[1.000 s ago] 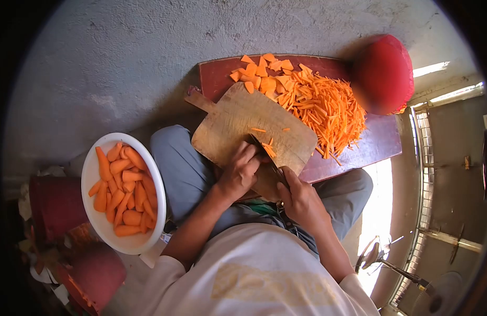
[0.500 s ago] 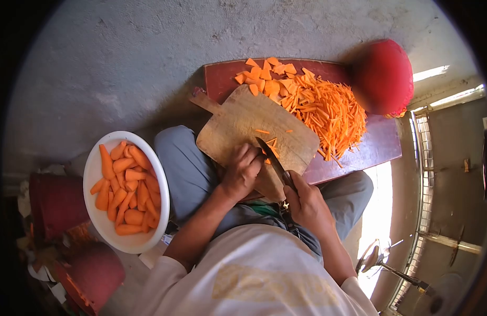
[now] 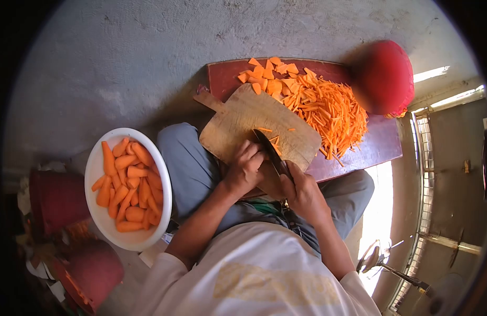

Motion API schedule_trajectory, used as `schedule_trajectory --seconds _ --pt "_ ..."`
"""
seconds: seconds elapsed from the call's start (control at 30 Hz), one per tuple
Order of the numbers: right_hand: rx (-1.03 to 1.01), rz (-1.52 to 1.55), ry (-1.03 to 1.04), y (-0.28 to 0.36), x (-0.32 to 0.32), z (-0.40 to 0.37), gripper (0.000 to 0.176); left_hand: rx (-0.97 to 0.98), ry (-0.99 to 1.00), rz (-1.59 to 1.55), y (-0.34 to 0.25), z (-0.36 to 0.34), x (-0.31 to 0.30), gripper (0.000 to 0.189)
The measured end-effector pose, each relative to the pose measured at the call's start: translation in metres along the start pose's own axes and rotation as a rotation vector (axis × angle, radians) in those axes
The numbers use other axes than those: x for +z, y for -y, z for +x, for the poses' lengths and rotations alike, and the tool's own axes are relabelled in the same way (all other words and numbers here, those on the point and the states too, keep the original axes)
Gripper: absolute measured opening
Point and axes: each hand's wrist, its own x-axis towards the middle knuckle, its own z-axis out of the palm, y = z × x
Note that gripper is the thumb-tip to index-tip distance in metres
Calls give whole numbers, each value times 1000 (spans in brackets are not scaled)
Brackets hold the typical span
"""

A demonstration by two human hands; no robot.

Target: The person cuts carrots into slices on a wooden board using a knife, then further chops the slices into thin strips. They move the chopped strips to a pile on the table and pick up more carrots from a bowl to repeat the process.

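Note:
A wooden cutting board [image 3: 238, 126] with a handle lies over the edge of a dark red low table [image 3: 383, 142]. My right hand [image 3: 306, 195] is wrapped round the handle of a knife [image 3: 268, 150], whose dark blade points up and left over the board. Close to the blade, my left hand [image 3: 246, 167] is closed on the board with its fingers bent; what it holds, if anything, is hidden. A few carrot strips [image 3: 275, 142] lie just beyond the blade. Behind the board are a heap of shredded carrot [image 3: 335, 118] and thicker carrot pieces [image 3: 262, 73].
A white basin [image 3: 167, 197] of peeled carrots [image 3: 128, 184] stands at the left. Dark red buckets [image 3: 59, 200] are at the far left. A round red object [image 3: 388, 76] sits on the table's right end. A grey wall [image 3: 148, 52] rises behind.
The knife and my right hand have moved slightly left and up, bringing the blade nearer my left hand. The view has shifted a little.

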Motion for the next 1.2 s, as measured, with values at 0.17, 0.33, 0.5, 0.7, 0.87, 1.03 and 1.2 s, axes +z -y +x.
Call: schedule_trajectory --seconds 0.17,0.33,0.5,0.7,0.87,1.03,1.2 --pt "4 18 28 -5 -6 -6 37 1 -1 -40 4 -2 2 36" --pt "27 11 9 5 -8 -14 33 -13 -33 -38 -1 1 -1 37" --pt "-37 -65 2 2 3 -5 34 10 8 -32 8 -3 -1 35" --pt "-20 56 -18 -4 -7 -6 33 30 -61 -29 -2 5 -6 30" --pt "70 108 -31 10 -18 -11 29 -21 -150 53 2 1 -10 23" --pt "-42 61 -13 7 -6 -13 36 -35 -113 115 1 1 -15 20" --pt "14 -2 51 11 1 -13 36 -10 -37 176 8 -3 -14 20"
